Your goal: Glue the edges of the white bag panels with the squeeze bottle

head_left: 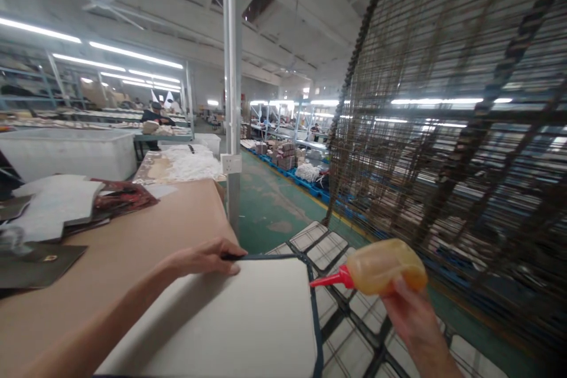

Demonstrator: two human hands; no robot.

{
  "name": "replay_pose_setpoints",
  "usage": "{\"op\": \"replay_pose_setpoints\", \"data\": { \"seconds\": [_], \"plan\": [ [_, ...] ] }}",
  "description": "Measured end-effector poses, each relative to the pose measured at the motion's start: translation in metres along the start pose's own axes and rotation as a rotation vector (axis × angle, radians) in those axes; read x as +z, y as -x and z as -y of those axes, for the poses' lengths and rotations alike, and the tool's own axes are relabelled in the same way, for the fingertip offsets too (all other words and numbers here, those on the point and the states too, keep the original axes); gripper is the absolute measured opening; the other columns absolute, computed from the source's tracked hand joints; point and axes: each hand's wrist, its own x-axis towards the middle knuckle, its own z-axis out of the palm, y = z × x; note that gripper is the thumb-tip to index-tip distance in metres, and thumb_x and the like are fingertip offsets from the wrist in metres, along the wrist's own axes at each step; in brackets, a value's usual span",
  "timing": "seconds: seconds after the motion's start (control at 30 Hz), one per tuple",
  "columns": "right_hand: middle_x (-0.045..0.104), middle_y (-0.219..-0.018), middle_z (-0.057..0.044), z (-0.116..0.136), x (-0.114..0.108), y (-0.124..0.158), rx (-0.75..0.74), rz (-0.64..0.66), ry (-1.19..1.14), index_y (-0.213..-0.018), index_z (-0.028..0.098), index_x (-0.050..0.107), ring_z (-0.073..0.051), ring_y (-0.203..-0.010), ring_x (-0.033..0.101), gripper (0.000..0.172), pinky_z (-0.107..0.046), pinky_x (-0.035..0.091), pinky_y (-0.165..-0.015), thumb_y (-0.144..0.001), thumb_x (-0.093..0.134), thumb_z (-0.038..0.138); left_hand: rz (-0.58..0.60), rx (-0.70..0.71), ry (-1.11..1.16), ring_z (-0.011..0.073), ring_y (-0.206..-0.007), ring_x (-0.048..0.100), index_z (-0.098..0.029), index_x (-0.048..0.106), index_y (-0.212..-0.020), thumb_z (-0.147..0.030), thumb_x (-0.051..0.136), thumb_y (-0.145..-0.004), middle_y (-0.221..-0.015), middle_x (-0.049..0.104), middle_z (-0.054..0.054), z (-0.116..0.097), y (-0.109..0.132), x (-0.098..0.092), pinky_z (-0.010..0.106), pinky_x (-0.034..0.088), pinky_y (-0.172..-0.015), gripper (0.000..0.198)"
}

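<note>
The left hand (pixel 211 256) pinches the dark-edged white panel (pixel 248 319), between six and seven o'clock; the right hand (pixel 410 310) grips a yellowish bottle (pixel 384 266) at four o'clock. Squeezing too hard could make its red nozzle (pixel 332 279) smear the panel's face.

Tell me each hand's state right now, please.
Left hand: closed on the white panel at its far edge.
Right hand: closed, holding the yellow bottle.

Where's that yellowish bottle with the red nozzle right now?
Right of centre in the head view: the yellowish bottle is in the right hand, its red nozzle pointing left, tip near the white panel's dark right edge.
</note>
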Motion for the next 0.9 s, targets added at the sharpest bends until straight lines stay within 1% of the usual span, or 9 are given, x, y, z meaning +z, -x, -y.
{"op": "replay_pose_setpoints", "data": {
  "seconds": [0.07, 0.1, 0.13, 0.33, 0.43, 0.5, 0.6, 0.73, 0.9],
  "plan": [
    [0.068, -0.069, -0.001, 0.003, 0.002, 0.003, 0.000, 0.019, 0.015, -0.079, 0.028, 0.071, -0.016, -0.068, 0.063, 0.048, -0.025, 0.052, -0.064, -0.035, 0.090, 0.035, 0.217, 0.028, -0.146, 0.0217, -0.075, 0.064, -0.016, 0.075, -0.091, -0.033, 0.074, -0.068, -0.083, 0.073, 0.003, -0.006, 0.004, 0.003, 0.023, 0.049, -0.067, 0.029],
    [0.068, -0.069, 0.000, 0.004, 0.003, 0.004, -0.003, 0.024, 0.019, -0.081, 0.028, 0.071, -0.016, -0.067, 0.064, 0.050, -0.026, 0.053, -0.064, -0.035, 0.090, 0.035, 0.284, 0.042, -0.202, 0.0218, -0.078, 0.064, -0.016, 0.074, -0.096, -0.037, 0.069, -0.073, -0.087, 0.073, 0.003, -0.009, 0.006, 0.005, 0.023, 0.048, -0.070, 0.032],
    [0.068, -0.069, 0.000, 0.005, 0.004, 0.005, -0.007, 0.026, 0.022, -0.083, 0.029, 0.071, -0.016, -0.066, 0.063, 0.053, -0.026, 0.053, -0.064, -0.034, 0.090, 0.034, 0.300, 0.051, -0.229, 0.0221, -0.079, 0.064, -0.015, 0.073, -0.099, -0.040, 0.067, -0.075, -0.088, 0.073, 0.004, -0.012, 0.008, 0.006, 0.023, 0.048, -0.071, 0.035],
    [0.067, -0.065, -0.001, 0.007, -0.002, 0.012, -0.010, 0.034, 0.034, -0.090, 0.029, 0.071, -0.016, -0.062, 0.062, 0.063, -0.024, 0.053, -0.061, -0.030, 0.090, 0.033, 0.263, 0.010, -0.223, 0.0235, -0.084, 0.065, -0.015, 0.073, -0.098, -0.044, 0.069, -0.073, -0.091, 0.073, 0.005, -0.017, 0.014, 0.008, 0.024, 0.050, -0.073, 0.039],
    [0.068, -0.068, -0.003, 0.007, -0.008, 0.017, -0.020, 0.064, 0.054, -0.096, 0.029, 0.070, -0.018, -0.060, 0.062, 0.070, -0.026, 0.053, -0.058, -0.029, 0.089, 0.033, 0.340, 0.027, -0.180, 0.0238, -0.085, 0.066, -0.014, 0.071, -0.104, -0.043, 0.068, -0.074, -0.093, 0.073, 0.006, -0.012, 0.014, 0.004, 0.025, 0.051, -0.074, 0.042],
    [0.070, -0.077, -0.005, 0.006, -0.012, 0.019, -0.037, 0.131, 0.082, -0.104, 0.029, 0.067, -0.022, -0.066, 0.064, 0.071, -0.032, 0.055, -0.062, -0.036, 0.088, 0.036, 0.392, 0.042, -0.174, 0.0235, -0.084, 0.067, -0.013, 0.070, -0.106, -0.042, 0.067, -0.075, -0.093, 0.073, 0.006, -0.008, 0.013, -0.001, 0.026, 0.051, -0.075, 0.043],
    [0.070, -0.093, -0.009, 0.004, -0.018, 0.022, -0.042, 0.234, 0.106, -0.114, 0.029, 0.062, -0.029, -0.084, 0.065, 0.069, -0.045, 0.054, -0.077, -0.050, 0.082, 0.042, 0.368, 0.056, -0.187, 0.0223, -0.083, 0.067, -0.015, 0.071, -0.104, -0.041, 0.068, -0.075, -0.094, 0.073, 0.004, -0.003, 0.012, -0.006, 0.025, 0.051, -0.074, 0.039],
    [0.069, -0.100, -0.011, 0.001, -0.024, 0.024, -0.009, 0.246, 0.109, -0.117, 0.029, 0.060, -0.034, -0.093, 0.064, 0.074, -0.053, 0.049, -0.086, -0.049, 0.081, 0.045, 0.362, 0.039, -0.169, 0.0230, -0.082, 0.067, -0.016, 0.071, -0.105, -0.041, 0.068, -0.074, -0.093, 0.074, 0.004, 0.000, 0.013, -0.008, 0.027, 0.051, -0.073, 0.040],
    [0.069, -0.098, -0.011, -0.002, -0.035, 0.029, -0.001, 0.280, 0.094, -0.118, 0.028, 0.059, -0.033, -0.092, 0.064, 0.068, -0.053, 0.049, -0.086, -0.056, 0.078, 0.044, 0.356, 0.017, -0.124, 0.0243, -0.079, 0.067, -0.015, 0.073, -0.096, -0.041, 0.068, -0.073, -0.088, 0.074, 0.005, 0.003, 0.016, -0.009, 0.028, 0.051, -0.072, 0.035]
  ]
}}
